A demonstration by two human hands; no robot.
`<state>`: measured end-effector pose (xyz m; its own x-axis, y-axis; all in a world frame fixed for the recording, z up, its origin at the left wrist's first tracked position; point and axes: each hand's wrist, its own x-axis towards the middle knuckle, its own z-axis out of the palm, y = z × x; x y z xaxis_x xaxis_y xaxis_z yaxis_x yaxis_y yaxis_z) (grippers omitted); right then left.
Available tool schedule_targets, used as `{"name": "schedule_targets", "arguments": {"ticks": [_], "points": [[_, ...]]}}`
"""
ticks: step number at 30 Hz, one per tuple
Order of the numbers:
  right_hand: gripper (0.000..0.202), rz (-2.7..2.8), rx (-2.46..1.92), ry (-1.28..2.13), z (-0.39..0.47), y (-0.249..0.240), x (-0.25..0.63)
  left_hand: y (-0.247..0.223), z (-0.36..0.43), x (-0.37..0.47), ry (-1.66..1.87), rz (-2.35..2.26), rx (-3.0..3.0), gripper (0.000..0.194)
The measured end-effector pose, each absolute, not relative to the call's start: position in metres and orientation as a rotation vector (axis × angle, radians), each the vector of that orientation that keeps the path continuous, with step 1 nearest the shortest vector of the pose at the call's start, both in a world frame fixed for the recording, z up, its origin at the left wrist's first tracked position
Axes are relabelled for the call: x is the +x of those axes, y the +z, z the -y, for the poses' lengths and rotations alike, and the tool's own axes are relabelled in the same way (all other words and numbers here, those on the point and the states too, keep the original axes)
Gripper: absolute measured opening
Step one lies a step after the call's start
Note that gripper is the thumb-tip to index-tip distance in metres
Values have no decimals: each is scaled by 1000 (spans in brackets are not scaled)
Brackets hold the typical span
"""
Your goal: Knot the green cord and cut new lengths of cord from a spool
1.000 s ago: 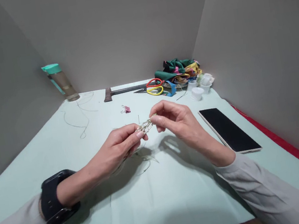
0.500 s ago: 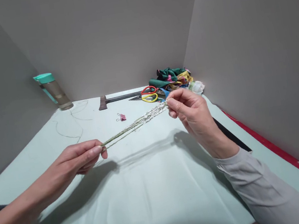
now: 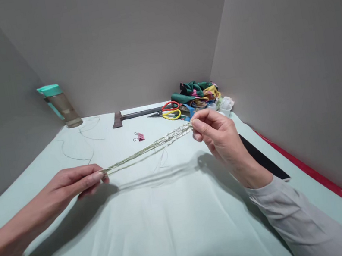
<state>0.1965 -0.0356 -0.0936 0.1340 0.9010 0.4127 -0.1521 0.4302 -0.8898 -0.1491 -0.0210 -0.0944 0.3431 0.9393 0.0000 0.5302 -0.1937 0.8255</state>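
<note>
A bundle of thin green cords, knotted with white toward its right part, is stretched above the table between my two hands. My left hand pinches the loose green end at the left. At the other end my right hand grips the white knotted part between thumb and fingers, and its tip is hidden there. The bundle rises slightly from left to right, and its shadow falls on the cloth below. A fine loose thread hangs under its middle. Just beyond the cords lies a pink binder clip.
A pale cloth covers the table. Along the back are a bottle with a teal lid, a small axe, scissors with red and yellow handles and a heap of coloured fabric. A black flat object lies at right.
My left hand has slid left along the cords, so a longer stretch shows between the hands. My right hand has stayed nearly in place, still pinching the knotted end.
</note>
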Motion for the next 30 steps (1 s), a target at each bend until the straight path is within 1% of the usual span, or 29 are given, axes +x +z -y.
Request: {"name": "schedule_targets", "arguments": {"ticks": [2,3,7,9,12,15,17,19,26,30], "points": [[14,1202,-786,934,38,-92,195,-91,26,-147,735,-1338,1922,23],[14,1213,-777,954,40,-91,193,-88,29,-145,778,-1358,1973,21],[12,1271,-746,1028,46,-89,188,-72,47,-116,892,-1360,2087,25],[11,1299,-737,1064,50,-88,186,-64,53,-92,865,-1295,2015,28],[11,1334,-723,1110,53,-87,184,-60,53,-59,817,-1068,1855,30],[11,1350,-706,1137,55,-87,182,-64,50,-41,803,-850,1693,20],[11,1356,-689,1149,56,-87,182,-66,52,-37,795,-809,1595,14],[12,1354,-662,1169,58,-86,181,-67,57,-36,783,-827,1561,12],[18,1307,-629,1241,62,-82,178,-61,66,-32,754,-877,1452,17],[20,1305,-640,1269,63,-81,177,-63,64,-35,733,-923,1515,21]]}}
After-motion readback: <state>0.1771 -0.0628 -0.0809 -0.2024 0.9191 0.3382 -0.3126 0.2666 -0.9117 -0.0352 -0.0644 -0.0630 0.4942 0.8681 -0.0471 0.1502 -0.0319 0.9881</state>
